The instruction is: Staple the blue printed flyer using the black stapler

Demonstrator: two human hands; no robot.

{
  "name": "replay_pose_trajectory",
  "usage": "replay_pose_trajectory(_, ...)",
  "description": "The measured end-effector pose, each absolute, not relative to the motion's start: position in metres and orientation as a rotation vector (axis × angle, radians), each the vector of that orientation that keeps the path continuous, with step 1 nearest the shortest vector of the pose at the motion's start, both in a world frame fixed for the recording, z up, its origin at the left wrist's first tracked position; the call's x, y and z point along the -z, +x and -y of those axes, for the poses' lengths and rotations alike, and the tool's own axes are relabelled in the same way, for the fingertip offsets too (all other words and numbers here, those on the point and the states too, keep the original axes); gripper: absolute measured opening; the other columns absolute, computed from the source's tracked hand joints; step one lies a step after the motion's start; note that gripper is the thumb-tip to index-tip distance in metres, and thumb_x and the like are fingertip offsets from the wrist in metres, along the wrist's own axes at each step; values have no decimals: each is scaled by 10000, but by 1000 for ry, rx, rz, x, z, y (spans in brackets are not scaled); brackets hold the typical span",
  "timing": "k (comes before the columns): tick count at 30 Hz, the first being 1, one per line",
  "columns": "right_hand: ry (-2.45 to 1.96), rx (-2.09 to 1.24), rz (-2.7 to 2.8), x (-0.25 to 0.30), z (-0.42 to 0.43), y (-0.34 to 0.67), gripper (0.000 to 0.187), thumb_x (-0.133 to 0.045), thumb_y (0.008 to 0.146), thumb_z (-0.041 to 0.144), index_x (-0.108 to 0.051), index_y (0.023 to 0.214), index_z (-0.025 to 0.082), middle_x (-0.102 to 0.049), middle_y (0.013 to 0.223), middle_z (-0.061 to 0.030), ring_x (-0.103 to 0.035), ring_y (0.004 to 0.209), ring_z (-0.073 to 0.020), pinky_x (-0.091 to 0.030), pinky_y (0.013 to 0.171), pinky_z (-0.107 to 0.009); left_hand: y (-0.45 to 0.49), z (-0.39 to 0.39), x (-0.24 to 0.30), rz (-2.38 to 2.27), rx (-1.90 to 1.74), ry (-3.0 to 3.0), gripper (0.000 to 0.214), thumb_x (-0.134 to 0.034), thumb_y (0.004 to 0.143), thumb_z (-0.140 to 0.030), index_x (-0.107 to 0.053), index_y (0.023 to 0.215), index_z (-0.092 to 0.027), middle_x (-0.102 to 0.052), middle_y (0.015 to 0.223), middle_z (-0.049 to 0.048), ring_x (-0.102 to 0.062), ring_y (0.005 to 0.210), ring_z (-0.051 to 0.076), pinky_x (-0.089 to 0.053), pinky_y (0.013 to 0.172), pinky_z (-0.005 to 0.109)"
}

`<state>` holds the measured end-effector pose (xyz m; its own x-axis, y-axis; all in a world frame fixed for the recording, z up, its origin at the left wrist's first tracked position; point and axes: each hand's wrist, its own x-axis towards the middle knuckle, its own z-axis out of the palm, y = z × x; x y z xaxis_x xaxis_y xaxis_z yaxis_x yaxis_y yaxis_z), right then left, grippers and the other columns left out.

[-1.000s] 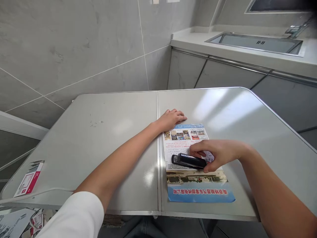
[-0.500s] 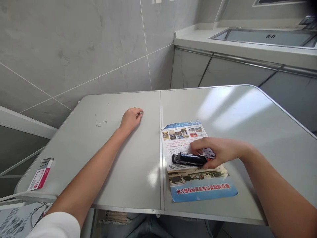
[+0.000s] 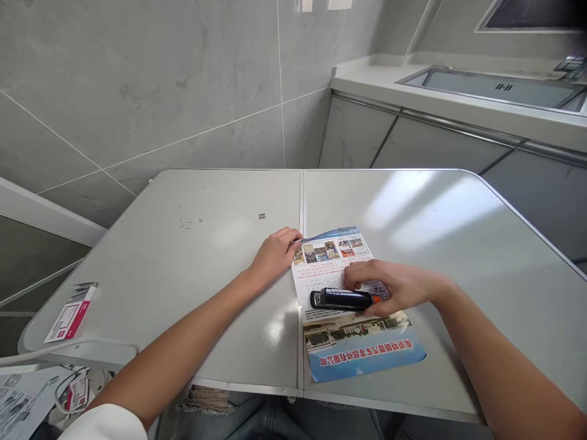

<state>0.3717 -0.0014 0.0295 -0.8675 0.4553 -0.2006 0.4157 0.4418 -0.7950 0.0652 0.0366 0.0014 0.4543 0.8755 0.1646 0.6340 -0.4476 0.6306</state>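
A printed leaflet (image 3: 362,357) with blue ends and red lettering lies across the table's seam. My left hand (image 3: 279,250) pinches its far left corner between thumb and fingers. Over the leaflet, my right hand (image 3: 397,284) grips the rear of a black stapler (image 3: 342,299), which has an orange-red part by the fingers. The stapler lies on its side or low on the paper, its front end pointing left. Beyond my left hand, short strips of staples (image 3: 262,216) rest on the table.
Loose staples (image 3: 186,225) are scattered on the left of the table (image 3: 220,360). A red and white staple box (image 3: 71,315) with staple strips at its end lies near the left edge. A sink (image 3: 481,88) sits in the counter at the back right.
My left hand has let go of the staple strips, leaving them on the table, and moved right and nearer to grip the leaflet's corner. Leaflet and stapler have shifted slightly left.
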Motion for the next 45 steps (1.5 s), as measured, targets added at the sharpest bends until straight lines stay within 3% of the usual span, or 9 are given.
replay_pose_trajectory(3, -783, -1405, 2617, -31, 7, 360, 279, -725, 820, 258, -628, 1078, 213, -670, 1027, -36, -585, 897, -199, -439, 798, -304, 60, -30, -12, -1288, -749, 2160, 204, -454, 1069, -240, -656, 1042, -224, -721, 974, 32, -652, 854, 188, -502, 796, 326)
replay_pose_trajectory(8, -641, -1196, 2637, -25, 15, 333, 396, -642, 726, 150, -607, 1116, 210, -636, 996, -44, -548, 896, -215, -438, 845, -343, 47, -13, -31, -1370, -764, 2187, 174, -442, 1078, -258, -614, 1067, -237, -710, 957, 13, -630, 813, 176, -470, 767, 305)
replay_pose_trajectory(17, -572, -962, 2611, -15, 36, 284, 454, -601, 928, 220, -553, 1379, 216, -662, 1132, -118, -598, 1024, -277, -445, 935, -435, 16, 8, -42, -1503, -930, 2155, 142, -462, 1077, -254, -595, 1031, -238, -688, 893, -5, -595, 744, 149, -451, 719, 280)
replay_pose_trajectory(29, -691, -793, 2609, -7, 56, 202, 340, -589, 1003, 243, -559, 1336, 178, -665, 1155, -118, -553, 1038, -268, -430, 890, -401, -52, 6, -37, -1749, -891, 2034, 184, -499, 1058, -322, -655, 1021, -232, -681, 812, -18, -583, 702, 151, -428, 697, 279)
replay_pose_trajectory(34, -716, -724, 2576, 2, 51, 163, 307, -574, 1024, 255, -551, 1319, 177, -659, 1136, -114, -528, 1003, -262, -424, 871, -395, -83, -17, -25, -1860, -691, 2095, 205, -494, 1033, -267, -696, 1028, -238, -744, 970, 15, -644, 828, 193, -460, 759, 313)
replay_pose_trajectory(40, -797, -664, 2519, 7, 52, 147, 319, -556, 1042, 267, -537, 1346, 174, -648, 1135, -115, -504, 982, -262, -423, 861, -396, -91, -42, -6, -1948, -272, 2338, 242, -534, 983, -210, -700, 1160, -208, -670, 1178, 119, -603, 1137, 314, -490, 992, 433)
replay_pose_trajectory(45, -812, -662, 2509, 8, 51, 145, 365, -558, 1052, 285, -519, 1398, 174, -650, 1139, -109, -508, 986, -257, -430, 862, -392, -70, -54, -3, -1966, -202, 2423, 303, -546, 965, -179, -659, 1245, -209, -613, 1227, 140, -573, 1163, 339, -496, 975, 476)
